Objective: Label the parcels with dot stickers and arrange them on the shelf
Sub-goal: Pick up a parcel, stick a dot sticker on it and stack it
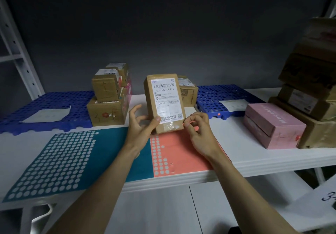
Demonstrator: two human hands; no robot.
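Head view looks down on a white shelf [254, 161] with a ribbed front edge. Two blue perforated plastic trays sit at the back: the left tray [45, 106] carries a loose sheet of paper and a stack of taped cardboard boxes [109, 99], three high, at its right end; the right tray [218, 97] holds a paper slip and has one small red dot on its front lip.

At centre, a narrow brown cardboard parcel [164, 104] stands upright on the shelf, its white shipping label with barcodes facing the camera and clear tape across its lower end. The left hand [141, 124] steadies it, thumb pressed against the lower left of its face, the other fingers loosely curled beside it. The right hand [198, 126] hovers at the parcel's lower right corner, thumb and forefinger pinching a small red dot sticker [184, 124].

Under the wrists lie two flat sticker sheets: a teal sheet [63, 161] mostly stripped to pale circles, and a coral sheet [181, 153] with only its left columns peeled. Both overhang the shelf's front edge.

A pink box [272, 130] rests to the right, touching a tall stack of brown cartons [312, 81]. Bare shelf lies between the pink box and the coral sheet.
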